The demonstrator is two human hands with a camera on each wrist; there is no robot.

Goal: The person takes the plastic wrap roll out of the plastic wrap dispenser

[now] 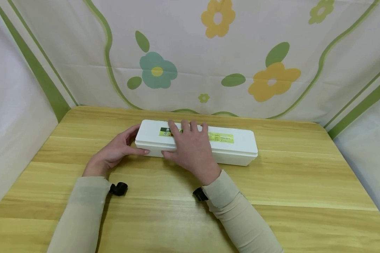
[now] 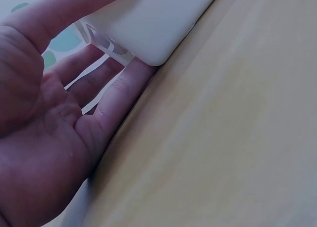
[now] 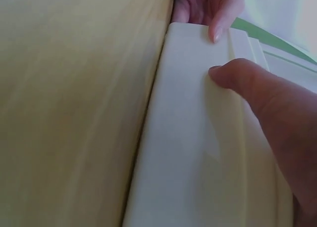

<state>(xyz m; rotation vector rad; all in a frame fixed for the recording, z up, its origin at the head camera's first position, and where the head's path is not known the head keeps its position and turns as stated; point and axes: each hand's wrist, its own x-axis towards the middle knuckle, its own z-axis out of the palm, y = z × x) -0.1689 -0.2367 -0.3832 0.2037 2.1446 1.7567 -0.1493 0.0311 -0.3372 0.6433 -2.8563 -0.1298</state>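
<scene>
A long white lidded box [image 1: 245, 142] lies on the table, its lid carrying a green and yellow printed label [image 1: 221, 137]. At its left end my left hand [image 1: 114, 153] holds the box, thumb on the front side and fingers around the end. In the left wrist view the fingertips reach under or behind the box end [image 2: 148, 26], partly hidden. My right hand [image 1: 194, 151] grips the box from above near its middle. Its fingers spread over the lid, and its thumb [image 3: 237, 74] presses the front wall in the right wrist view.
The wooden table [image 1: 158, 218] has rounded far corners. Behind it hangs a white cloth [image 1: 190, 52] with flower prints, and white cloth also stands at both sides. A black wrist-worn device [image 1: 118, 189] sits at the left cuff, another [image 1: 200, 194] at the right.
</scene>
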